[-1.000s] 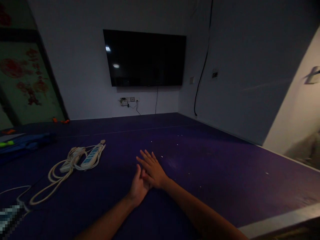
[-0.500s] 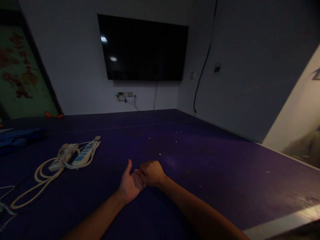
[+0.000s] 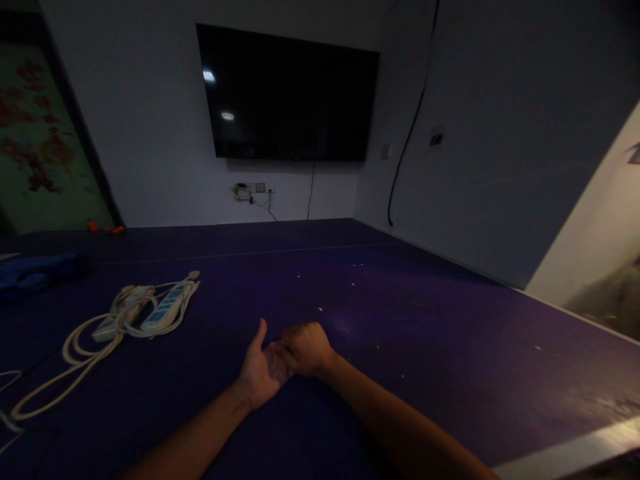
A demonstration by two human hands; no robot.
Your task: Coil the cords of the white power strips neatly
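Observation:
Over the purple surface (image 3: 360,413), my left hand (image 3: 263,373) is turned palm up, its thumb stretched out and upward. My right hand (image 3: 307,348) comes across from the right, closed with its back up, and wraps round the left hand's fingers. Those fingertips are hidden beneath it. No object shows between the two hands; the inside of the right hand is out of sight. Small white bits lie about the surface, one white scrap (image 3: 321,309) just beyond the right hand.
Left of my hands lie power strips (image 3: 165,308) with a looped white cable (image 3: 75,357). Farther left is a blue cloth-like item (image 3: 37,270). A television (image 3: 290,97) hangs on the back wall, with sockets (image 3: 255,189) below. A black cable (image 3: 407,140) runs down the right wall.
Both hands keep almost the same pose, the right still over the left's fingers. The view has shifted slightly, so the power strips sit a little farther left.

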